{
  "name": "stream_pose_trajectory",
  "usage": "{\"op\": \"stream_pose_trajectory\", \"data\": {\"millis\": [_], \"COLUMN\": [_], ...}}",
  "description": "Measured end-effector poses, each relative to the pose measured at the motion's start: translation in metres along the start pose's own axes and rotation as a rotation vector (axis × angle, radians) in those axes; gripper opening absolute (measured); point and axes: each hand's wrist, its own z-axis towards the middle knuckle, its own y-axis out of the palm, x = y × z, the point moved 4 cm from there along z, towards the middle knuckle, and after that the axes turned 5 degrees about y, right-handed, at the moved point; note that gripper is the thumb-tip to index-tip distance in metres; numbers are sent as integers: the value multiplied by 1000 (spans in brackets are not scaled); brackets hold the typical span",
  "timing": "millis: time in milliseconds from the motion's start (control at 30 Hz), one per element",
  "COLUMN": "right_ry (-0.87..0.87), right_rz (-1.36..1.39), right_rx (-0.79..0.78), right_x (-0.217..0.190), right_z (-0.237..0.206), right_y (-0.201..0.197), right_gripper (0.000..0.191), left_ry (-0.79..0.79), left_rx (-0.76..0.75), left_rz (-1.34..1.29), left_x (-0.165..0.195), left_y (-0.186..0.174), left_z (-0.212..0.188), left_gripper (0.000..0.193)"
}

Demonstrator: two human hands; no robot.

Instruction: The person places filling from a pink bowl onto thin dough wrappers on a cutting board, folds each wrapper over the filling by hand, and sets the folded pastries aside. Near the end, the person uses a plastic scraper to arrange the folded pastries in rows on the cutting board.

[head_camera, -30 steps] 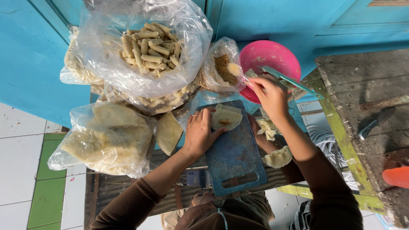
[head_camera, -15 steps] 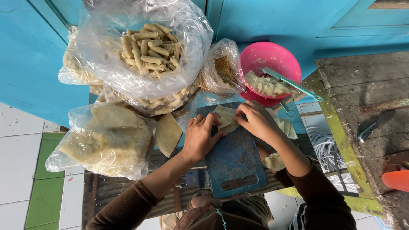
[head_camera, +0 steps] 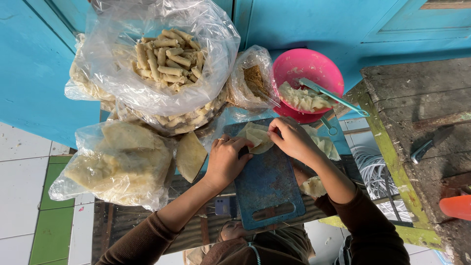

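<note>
- A thin pale wrapper lies at the far end of a blue cutting board, partly folded, its long axis running roughly left to right across the board.
- The right hand sits on the wrapper's right edge, fingers curled narrow and pinching the dough; whether any filling is inside cannot be told.
- The left hand presses on the wrapper's left side, fingers bent down and close together, a ring on one finger.
- Both hands touch the wrapper, one at each end, so neither is clearly nearer; the sheet lies between them and slightly beyond the fingertips.
- Just beyond the board stands a pink bowl with pale mash and a teal-handled tool resting in it.
- Beside the bowl, a small clear bag of brown crumbs.
- Farther left, a large clear bag of finished rolls, and nearer the person, a bag of stacked flat wrappers, with one loose stack beside it.
- The board rests on a cluttered low counter against a blue wall; a worn wooden bench stands to the right, and white and green floor tiles show at the left.
</note>
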Motion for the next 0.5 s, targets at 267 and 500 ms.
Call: {"op": "stream_pose_trajectory", "data": {"millis": [267,500], "right_ry": [-1,-80], "right_rz": [200,175], "right_rx": [11,29], "right_x": [-6,-14], "right_z": [-1,-6], "right_y": [10,17], "right_gripper": [14,12], "left_ry": [44,75], "left_rx": [7,6], "left_rz": [49,123], "left_x": [0,-1], "left_y": [4,9], "left_z": [-2,-1], "left_gripper": [23,15]}}
